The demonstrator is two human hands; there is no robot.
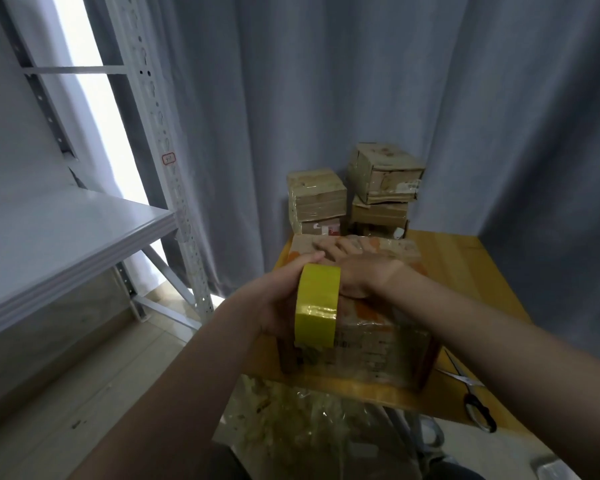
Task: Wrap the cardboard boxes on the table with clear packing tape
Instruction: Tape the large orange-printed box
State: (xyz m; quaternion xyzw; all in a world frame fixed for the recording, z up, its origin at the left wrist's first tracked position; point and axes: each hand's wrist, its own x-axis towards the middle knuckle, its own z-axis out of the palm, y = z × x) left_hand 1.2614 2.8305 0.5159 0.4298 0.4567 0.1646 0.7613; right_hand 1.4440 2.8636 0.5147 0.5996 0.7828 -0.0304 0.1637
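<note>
The left hand (274, 306) grips the yellow packing-tape roll (317, 303) against the brown cardboard box (378, 344)'s near-left edge, while the right hand (357, 268) lies flat on top.

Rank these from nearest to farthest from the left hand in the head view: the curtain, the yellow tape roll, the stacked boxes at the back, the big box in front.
1. yellow tape roll: in the grip of the left hand.
2. big box: right beside the hand, near edge of the table.
3. stacked boxes: far end of the table.
4. curtain: behind the stack.
</note>
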